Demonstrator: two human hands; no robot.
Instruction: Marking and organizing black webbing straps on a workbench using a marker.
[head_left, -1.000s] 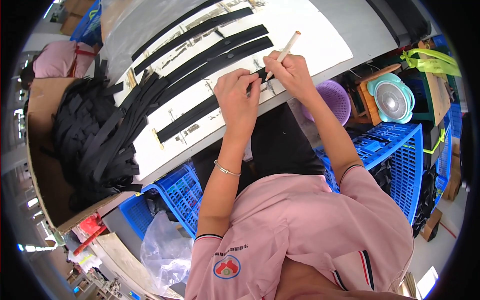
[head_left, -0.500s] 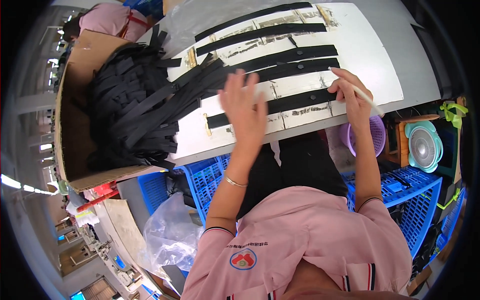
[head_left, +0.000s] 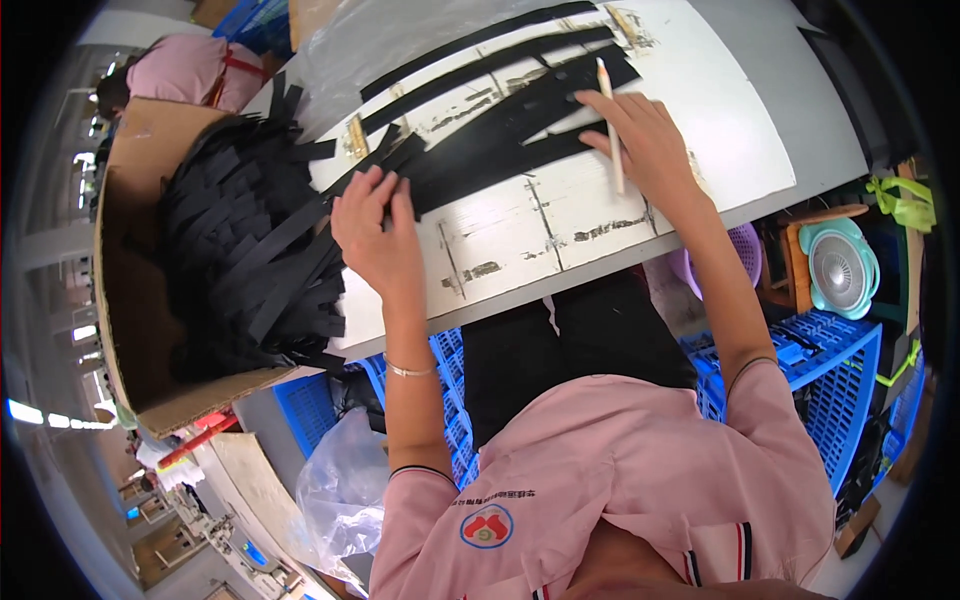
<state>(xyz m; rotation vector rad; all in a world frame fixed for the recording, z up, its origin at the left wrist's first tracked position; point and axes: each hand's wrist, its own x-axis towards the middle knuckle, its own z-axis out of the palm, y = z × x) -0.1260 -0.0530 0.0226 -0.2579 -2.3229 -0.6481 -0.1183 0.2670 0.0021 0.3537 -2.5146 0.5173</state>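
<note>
From my remote seat I logged the left hand lying flat, fingers spread and pressed down on the near ends of the black strips at the left part of the white worktable. It clamped nothing; palm down, fingertips on the fabric.

The right hand rested on the far ends of the same strips, fingers curled loosely around a pale pencil. The pencil ran up past the fingertips, its tip toward the far edge of the table. I could not tell whether the tip touched a strip.

The strips lay in a bundle slanting across the tabletop between the two hands, with several single strips lying apart farther up the table. To the left, touching the table edge, I noted a cardboard box heaped with more black strips, some spilling toward the left hand.

Under the table: blue plastic crates, a small teal fan to the right, and a clear plastic bag low on the left. Another person in a pink top sat beyond the box, upper left.
</note>
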